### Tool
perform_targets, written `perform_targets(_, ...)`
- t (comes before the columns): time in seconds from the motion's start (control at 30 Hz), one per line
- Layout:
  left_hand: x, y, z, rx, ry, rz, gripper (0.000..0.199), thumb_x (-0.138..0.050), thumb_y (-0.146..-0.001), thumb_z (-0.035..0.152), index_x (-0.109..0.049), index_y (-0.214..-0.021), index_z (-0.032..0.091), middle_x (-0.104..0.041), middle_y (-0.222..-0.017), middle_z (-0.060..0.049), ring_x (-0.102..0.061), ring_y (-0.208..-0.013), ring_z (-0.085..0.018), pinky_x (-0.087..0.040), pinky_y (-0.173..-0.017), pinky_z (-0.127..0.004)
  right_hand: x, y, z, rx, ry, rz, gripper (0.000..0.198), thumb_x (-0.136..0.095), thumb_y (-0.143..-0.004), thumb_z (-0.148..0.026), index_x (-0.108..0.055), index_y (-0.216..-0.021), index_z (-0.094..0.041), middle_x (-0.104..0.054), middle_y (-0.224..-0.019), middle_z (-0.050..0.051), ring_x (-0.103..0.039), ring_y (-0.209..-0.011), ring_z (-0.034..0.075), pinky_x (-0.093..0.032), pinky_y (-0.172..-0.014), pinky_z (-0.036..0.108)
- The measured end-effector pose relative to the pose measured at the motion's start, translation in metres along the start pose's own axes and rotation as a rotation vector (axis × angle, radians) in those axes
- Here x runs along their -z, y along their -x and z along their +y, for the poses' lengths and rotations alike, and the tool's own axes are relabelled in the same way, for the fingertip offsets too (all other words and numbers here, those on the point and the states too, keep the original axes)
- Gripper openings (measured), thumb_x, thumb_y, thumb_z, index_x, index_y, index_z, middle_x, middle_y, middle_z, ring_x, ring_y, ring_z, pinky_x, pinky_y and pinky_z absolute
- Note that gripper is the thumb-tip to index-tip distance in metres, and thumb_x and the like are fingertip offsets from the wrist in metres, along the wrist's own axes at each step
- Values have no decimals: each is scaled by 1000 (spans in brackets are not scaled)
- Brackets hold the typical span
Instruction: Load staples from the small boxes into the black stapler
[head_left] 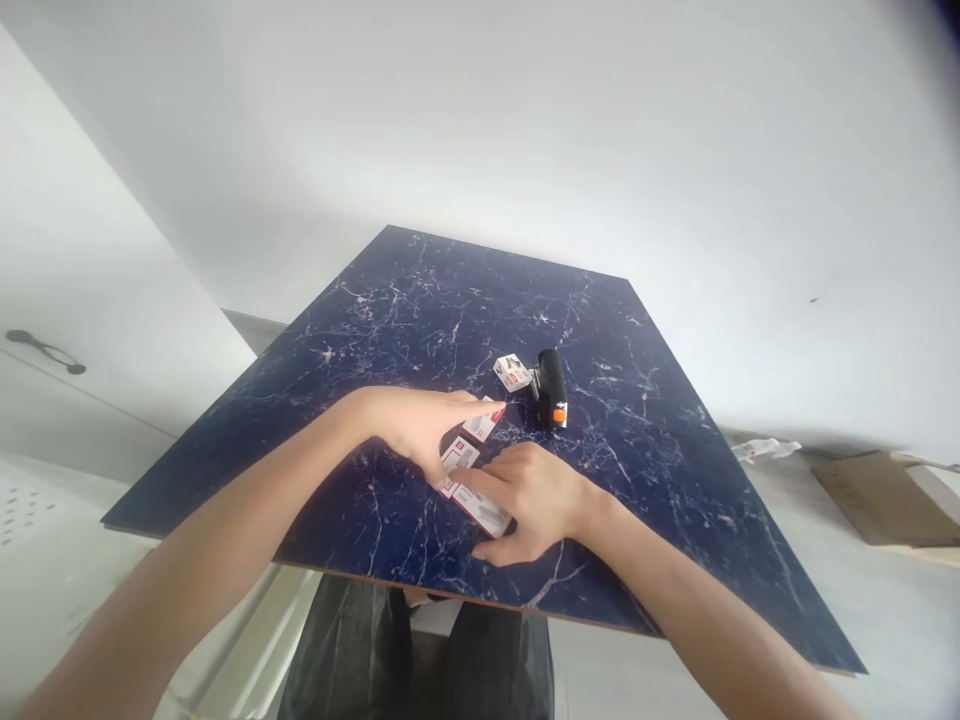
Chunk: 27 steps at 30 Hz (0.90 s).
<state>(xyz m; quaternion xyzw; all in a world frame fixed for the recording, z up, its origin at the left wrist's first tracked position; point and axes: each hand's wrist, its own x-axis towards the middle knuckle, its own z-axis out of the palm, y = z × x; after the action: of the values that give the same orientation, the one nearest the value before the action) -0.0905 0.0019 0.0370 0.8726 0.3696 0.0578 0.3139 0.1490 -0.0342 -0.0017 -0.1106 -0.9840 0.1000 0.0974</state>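
Several small flat white boxes with red markings lie in a cluster on the table before me: a far box (482,422), a middle box (460,455) and a near box (484,510). My left hand (416,425) arches over their left side, thumb and index finger spread around the far and middle ones. From the right, my right hand (536,500) reaches in, its index finger stretched along the near box and its thumb apart below. Parts of the boxes are covered by my fingers. Just beyond, a black stapler (552,385) with an orange end lies beside another small white box (513,373).
The dark blue marbled tabletop (465,320) has its far edge close to a white wall (525,130). Right of the table are a cardboard box (885,495) and clear plastic wrapping (766,449). A white cabinet with a dark handle (46,350) stands at the left.
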Motion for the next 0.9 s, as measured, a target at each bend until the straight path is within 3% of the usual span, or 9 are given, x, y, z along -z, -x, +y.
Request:
perform_targets(0.1,6,1,3,-18,87,-141,116,-85,-49,35,-34,-154,37,-47,-148,-7,-63,-107,-28,-50,-77,-30,0,0,-3,-70,-20,27,39,-63,-77,-41,-62,-109,-20,-66,-76,2,-58,-65,19,-40,-62,31)
perform_targets(0.17,9,1,7,34,68,-187,114,-84,-49,32,-35,-152,37,-53,-139,-7,-65,-91,-24,-50,-68,-28,-2,0,-5,-115,-28,57,31,-63,-75,-40,-61,-99,-20,-64,-74,2,-57,-63,18,-38,-60,30)
perform_targets(0.27,12,-1,12,77,-4,-231,102,-82,-50,29,-45,-145,36,-62,-117,-4,-63,-83,-23,-47,-63,-27,-6,0,-4,-151,-28,88,34,-64,-73,-46,-59,-94,-20,-61,-68,0,-53,-58,17,-35,-57,29)
perform_targets(0.47,9,-8,9,106,-35,-132,65,-76,-61,31,-58,-124,32,-61,-111,-3,-62,-81,-21,-44,-63,-27,5,7,11,-288,-1,82,32,-63,-78,-40,-59,-101,-20,-62,-73,1,-53,-59,16,-32,-58,28)
perform_targets(0.57,6,-11,7,97,-42,-115,64,-76,-63,34,-58,-124,31,-59,-117,-3,-62,-85,-20,-45,-66,-28,20,13,18,-368,-46,53,32,-65,-81,-37,-59,-107,-20,-64,-79,2,-56,-65,17,-35,-61,27)
perform_targets(0.7,14,-6,1,105,-26,-144,65,-78,-63,34,-58,-125,31,-59,-117,-3,-61,-82,-19,-45,-67,-29,36,20,19,-387,-175,-36,55,-77,-73,-52,-60,-115,-22,-64,-81,1,-58,-68,18,-36,-59,27)
perform_targets(0.8,23,-7,-8,107,37,-11,59,-76,-69,34,-58,-125,29,-61,-117,-5,-62,-85,-20,-47,-72,-31,40,23,20,-377,-265,-64,69,-82,-68,-56,-59,-125,-25,-68,-88,1,-61,-74,20,-40,-62,27)
perform_targets(0.9,14,-22,-15,-1,107,233,49,-73,-78,37,-57,-123,27,-57,-134,-9,-60,-110,-26,-48,-88,-39,38,24,23,-359,-284,-33,69,-83,-69,-46,-58,-129,-25,-70,-98,3,-64,-84,21,-45,-70,29)
